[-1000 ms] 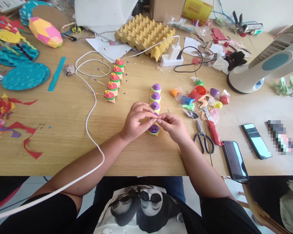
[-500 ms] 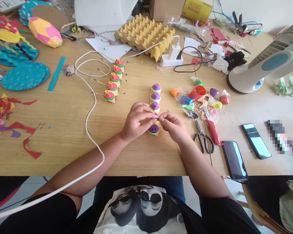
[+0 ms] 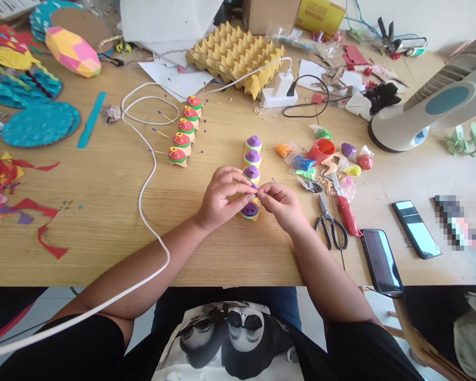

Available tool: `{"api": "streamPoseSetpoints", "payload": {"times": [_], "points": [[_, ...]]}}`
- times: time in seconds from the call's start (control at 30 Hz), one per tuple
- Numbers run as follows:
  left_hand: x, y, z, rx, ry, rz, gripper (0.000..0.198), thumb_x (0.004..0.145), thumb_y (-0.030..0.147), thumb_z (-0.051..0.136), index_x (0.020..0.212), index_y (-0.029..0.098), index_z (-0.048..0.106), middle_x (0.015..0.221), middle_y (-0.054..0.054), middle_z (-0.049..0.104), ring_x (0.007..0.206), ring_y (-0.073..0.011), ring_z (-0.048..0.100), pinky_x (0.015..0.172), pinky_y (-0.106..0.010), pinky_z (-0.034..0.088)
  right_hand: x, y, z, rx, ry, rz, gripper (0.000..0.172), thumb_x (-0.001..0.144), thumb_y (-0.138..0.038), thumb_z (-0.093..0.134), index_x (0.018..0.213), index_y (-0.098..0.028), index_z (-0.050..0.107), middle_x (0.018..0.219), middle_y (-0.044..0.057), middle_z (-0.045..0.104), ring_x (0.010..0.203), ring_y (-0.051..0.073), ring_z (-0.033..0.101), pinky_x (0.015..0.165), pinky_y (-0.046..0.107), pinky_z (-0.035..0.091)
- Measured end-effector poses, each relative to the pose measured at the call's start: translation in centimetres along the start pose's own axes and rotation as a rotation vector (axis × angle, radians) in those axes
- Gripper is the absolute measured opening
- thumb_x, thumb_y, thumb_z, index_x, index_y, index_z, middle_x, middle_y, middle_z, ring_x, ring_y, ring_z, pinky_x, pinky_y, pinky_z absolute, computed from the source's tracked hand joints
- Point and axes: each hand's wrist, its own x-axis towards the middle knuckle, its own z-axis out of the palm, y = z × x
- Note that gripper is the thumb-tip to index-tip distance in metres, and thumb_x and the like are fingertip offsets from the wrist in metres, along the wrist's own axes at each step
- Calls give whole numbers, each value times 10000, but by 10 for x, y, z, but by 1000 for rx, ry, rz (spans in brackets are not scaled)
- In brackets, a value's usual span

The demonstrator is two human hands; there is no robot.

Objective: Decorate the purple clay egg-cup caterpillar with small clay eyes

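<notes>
In front of me lies an egg-carton caterpillar [image 3: 253,156], a row of yellow cups topped with purple and pale-green clay. Its nearest cup carries a dark face [image 3: 249,210]. Above the cup just behind the face, my left hand [image 3: 225,196] and my right hand [image 3: 281,205] meet fingertip to fingertip. Both pinch at one spot. Whatever lies between the fingers is too small and covered to make out. Farther left stands a second egg-carton caterpillar [image 3: 186,126] in red and green, with thin dark-tipped sticks along its sides.
Right of my hands lie scissors [image 3: 328,225], a red-handled knife [image 3: 346,211], a red cup [image 3: 320,152] and several bags of coloured clay. Two phones [image 3: 382,262] rest near the right edge. A white cable [image 3: 153,174] crosses the left side. An egg tray [image 3: 236,55] sits at the back.
My right hand's fingertips have shifted very slightly left toward the left hand's. Otherwise both hands and the caterpillars look the same.
</notes>
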Motion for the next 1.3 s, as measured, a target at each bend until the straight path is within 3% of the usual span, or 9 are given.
{"api": "streamPoseSetpoints", "payload": {"times": [0.3, 0.63, 1.0, 1.3], "points": [[-1, -1, 0, -14, 14, 20, 27, 924, 261, 731, 933, 271, 754, 970, -11, 738, 1093, -205, 615, 1043, -448, 509, -1, 0, -1, -9, 6, 30, 378, 817, -548, 772, 845, -182, 680, 689, -25, 541, 634, 106, 452, 564, 249, 360], [-2, -1, 0, 23, -1, -61, 112, 942, 350, 693, 896, 273, 760, 941, -31, 733, 1109, -227, 606, 1042, -470, 514, -1, -1, 1, -38, 21, 41, 413, 773, -574, 811, 826, -187, 676, 701, -14, 588, 643, 113, 491, 567, 253, 378], [0, 0, 0, 15, -14, -31, 110, 941, 349, 699, 904, 266, 760, 953, -25, 738, 1096, -219, 618, 1063, -470, 500, -1, -1, 0, -46, 11, 24, 364, 790, -529, 816, 829, -186, 700, 762, 6, 654, 691, 123, 554, 653, 268, 446], [1, 3, -1, -20, -9, -54, 120, 962, 340, 660, 963, 268, 756, 974, -32, 740, 1099, -222, 626, 1059, -472, 504, -1, -2, 0, -28, 19, 43, 389, 783, -554, 804, 851, -186, 698, 684, -23, 562, 635, 111, 485, 573, 258, 376]]}}
